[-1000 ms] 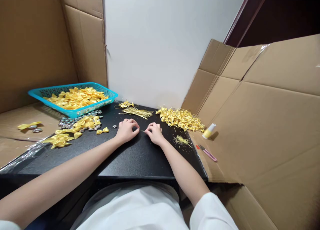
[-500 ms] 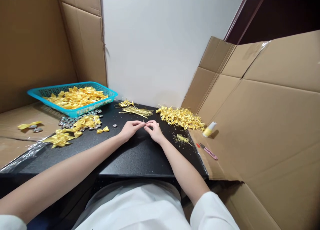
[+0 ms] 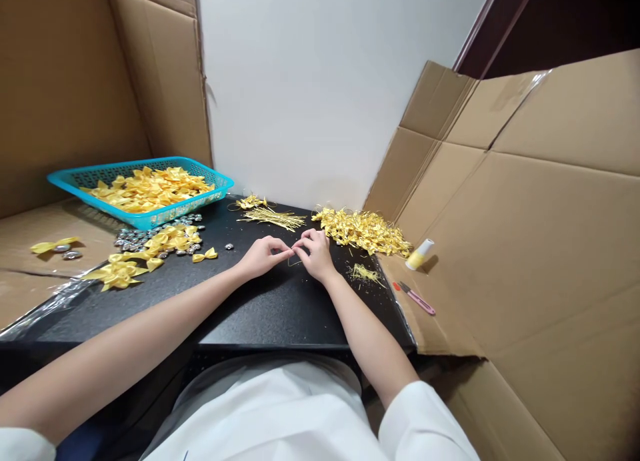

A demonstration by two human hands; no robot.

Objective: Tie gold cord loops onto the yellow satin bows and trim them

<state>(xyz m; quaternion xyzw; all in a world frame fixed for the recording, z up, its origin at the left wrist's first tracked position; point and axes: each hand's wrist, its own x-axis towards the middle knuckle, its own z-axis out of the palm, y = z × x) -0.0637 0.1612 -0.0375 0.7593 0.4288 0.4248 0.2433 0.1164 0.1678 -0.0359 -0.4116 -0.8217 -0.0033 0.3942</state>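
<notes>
Above the black table, my left hand and my right hand meet fingertip to fingertip, each in a pinch. A loop of thin cord hangs just below the fingertips; whatever else lies between them is hidden. Just behind the hands is a bundle of gold cords. Right of it spreads a heap of small gold bows with cord ends. Toward the left lie loose yellow ribbon bows, a single bow and one silver button-like piece.
A blue basket full of yellow bows stands at the back left, near silver pieces. At right are cord scraps, a glue-like bottle and pink thread snips. Cardboard walls rise on both sides.
The hands stay pinched together, with the right hand turned a little and its fingers raised. A loop of cord now shows beneath the fingertips. The view has shifted slightly.
</notes>
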